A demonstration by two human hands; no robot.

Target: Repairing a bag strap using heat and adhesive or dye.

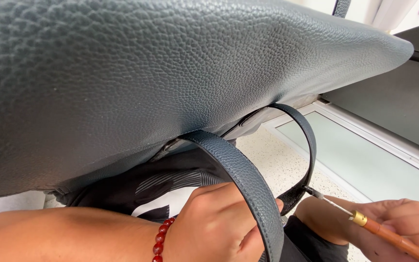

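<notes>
I have the big dark grey-blue pebbled leather bag (161, 77) tipped up so its body fills the upper left and middle of the frame, and its handle strap (248, 179) loops down toward me at lower centre. My left hand (214, 223), the one with the red bead bracelet (161, 237) at the wrist, is closed around that strap near the bottom of the frame, pinching it so the far bend of the loop stands still. My right hand (403, 223), at the lower right, is closed on the wooden handle of a fine edge tool (360, 219) with a brass collar, and its thin metal tip is touching the inside edge of the strap just right of centre. As I judge it, I am in the middle of working along the strap edge, with the tip at the lower end of the loop. The next stroke calls for a light, steady draw that follows the curve, while my left hand feeds the strap round without twisting it, so the tip stays on the edge and off the grain face. Pale speckled floor (277, 165) shows beneath.
</notes>
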